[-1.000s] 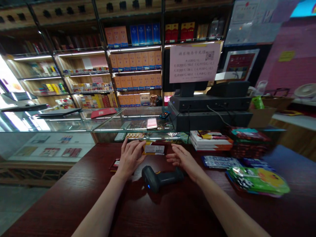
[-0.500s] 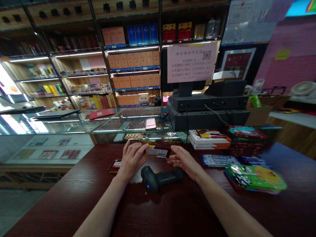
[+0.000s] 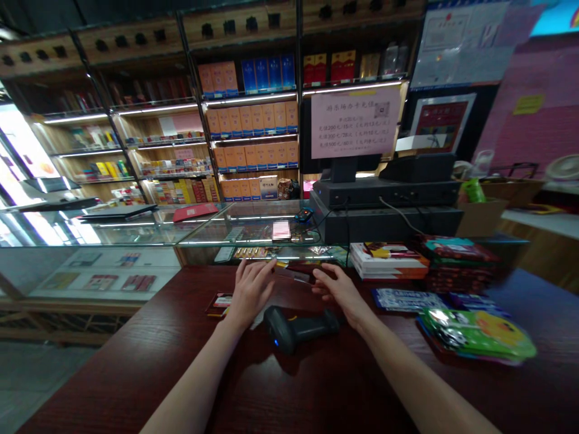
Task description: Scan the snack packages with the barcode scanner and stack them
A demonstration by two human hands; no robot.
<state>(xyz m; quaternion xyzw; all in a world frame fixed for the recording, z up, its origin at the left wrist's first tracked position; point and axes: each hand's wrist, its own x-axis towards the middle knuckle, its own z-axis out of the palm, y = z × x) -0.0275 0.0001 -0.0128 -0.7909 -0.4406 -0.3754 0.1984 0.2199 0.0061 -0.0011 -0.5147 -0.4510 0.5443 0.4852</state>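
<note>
A small flat snack packet [image 3: 294, 275], dark with a yellow end, is held up between my two hands, above the far part of the dark wooden counter. My left hand [image 3: 253, 291] pinches its left end between thumb and fingers. At its right end are the thumb and bent fingers of my right hand [image 3: 335, 292]. Below the packet, a black barcode scanner [image 3: 301, 328] lies on its side with a small blue light lit. Another reddish-brown packet [image 3: 220, 304] lies left of my left hand, partly hidden by it.
To the right are stacked white and orange boxes [image 3: 389, 263], dark red bags [image 3: 456, 262], blue packets [image 3: 407, 299] and green packets [image 3: 477, 334]. A till [image 3: 389, 211] with a sign-covered monitor stands behind. Glass display cases [image 3: 208, 226] border the counter's far side.
The packet has tipped, so its white label with the barcode now shows much less. Both hands keep about the same hold. The whole view has shifted slightly.
</note>
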